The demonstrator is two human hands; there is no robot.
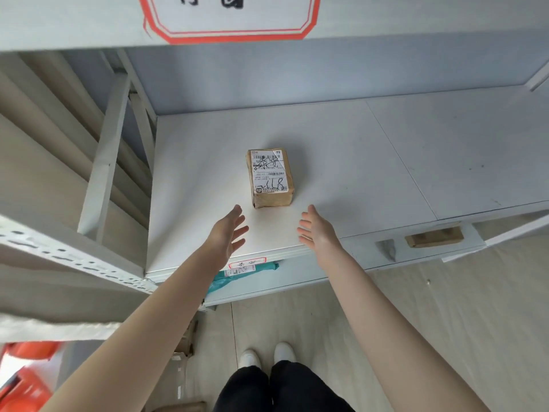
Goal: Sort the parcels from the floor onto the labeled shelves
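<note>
Both hands' grips, left [227, 233] and right [318, 230], spread empty just short of parcel [269, 177].

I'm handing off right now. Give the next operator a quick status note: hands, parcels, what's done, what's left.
Left hand: open, empty, short of the brown parcel.
Right hand: open, empty, also clear of it.
Brown parcel: lies flat, label up, alone on the white shelf; looks placed.
Shelf below: teal parcel at left, another brown parcel at right.
Left to do: no floor parcels clearly in view here; look down and around for the remaining ones, then match the shelf labels.
</note>
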